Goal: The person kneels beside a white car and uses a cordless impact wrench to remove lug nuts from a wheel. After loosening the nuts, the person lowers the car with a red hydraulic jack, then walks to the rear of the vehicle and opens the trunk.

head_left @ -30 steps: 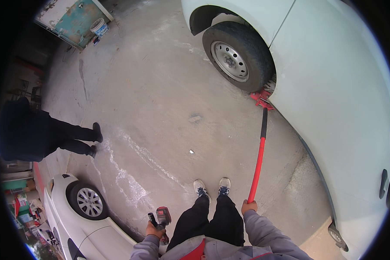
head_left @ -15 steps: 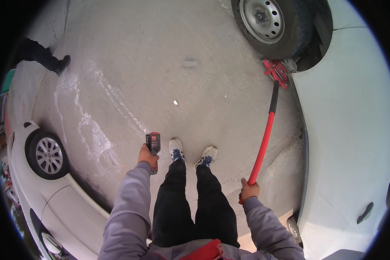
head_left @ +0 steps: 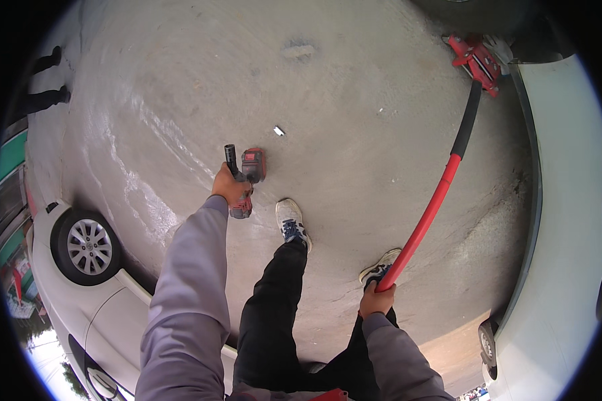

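A cordless impact wrench [head_left: 253, 166], red and black, is gripped in my left hand [head_left: 228, 185]; a long black socket sticks up beside its body. My right hand [head_left: 377, 301] is closed round the lower end of a long red jack handle [head_left: 427, 224], which has a black upper section. This handle slopes up and to the right to a red floor jack [head_left: 476, 63] on the ground, beside the white vehicle at the right. The jack's far parts are in shadow near a dark tyre.
A white vehicle's side [head_left: 568, 180] lines the right; a pale car [head_left: 100, 314] stands at the left. My shoes [head_left: 291, 220] are on concrete with whitish stains. A small white scrap [head_left: 279, 131] lies ahead. Another person's legs [head_left: 43, 100] show at far left.
My feet have moved apart in a step. My left hand with the impact wrench is further forward. In the picture, the jack and its handle have shifted up and right.
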`<action>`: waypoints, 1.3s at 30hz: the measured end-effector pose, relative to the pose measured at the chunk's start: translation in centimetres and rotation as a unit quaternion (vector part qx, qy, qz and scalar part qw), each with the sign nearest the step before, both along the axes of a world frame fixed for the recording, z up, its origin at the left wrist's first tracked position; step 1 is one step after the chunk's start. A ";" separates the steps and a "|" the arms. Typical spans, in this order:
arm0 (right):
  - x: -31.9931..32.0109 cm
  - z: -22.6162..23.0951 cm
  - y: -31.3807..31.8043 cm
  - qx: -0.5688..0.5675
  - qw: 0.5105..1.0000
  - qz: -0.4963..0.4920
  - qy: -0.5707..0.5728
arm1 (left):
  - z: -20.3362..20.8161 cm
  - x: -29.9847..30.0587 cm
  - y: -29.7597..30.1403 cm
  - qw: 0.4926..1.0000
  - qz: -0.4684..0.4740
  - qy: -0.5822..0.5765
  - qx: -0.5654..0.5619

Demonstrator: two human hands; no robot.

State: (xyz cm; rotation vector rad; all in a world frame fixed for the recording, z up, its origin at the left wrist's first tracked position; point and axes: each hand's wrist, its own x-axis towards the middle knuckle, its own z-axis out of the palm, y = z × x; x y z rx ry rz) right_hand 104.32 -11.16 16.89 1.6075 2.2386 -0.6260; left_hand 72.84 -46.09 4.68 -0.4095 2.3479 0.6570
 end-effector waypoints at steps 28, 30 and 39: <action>3.7 -0.9 4.5 -0.291 0.942 0.066 0.154 | 11.5 28.2 27.3 0.879 -0.055 -0.380 0.283; 3.3 -1.2 6.8 -0.419 0.902 0.013 0.106 | 13.3 31.2 28.5 0.881 0.099 -0.366 0.283; -1.9 -1.5 11.2 -0.536 0.806 -0.239 0.078 | 14.6 32.2 32.2 0.972 -0.104 -0.168 0.131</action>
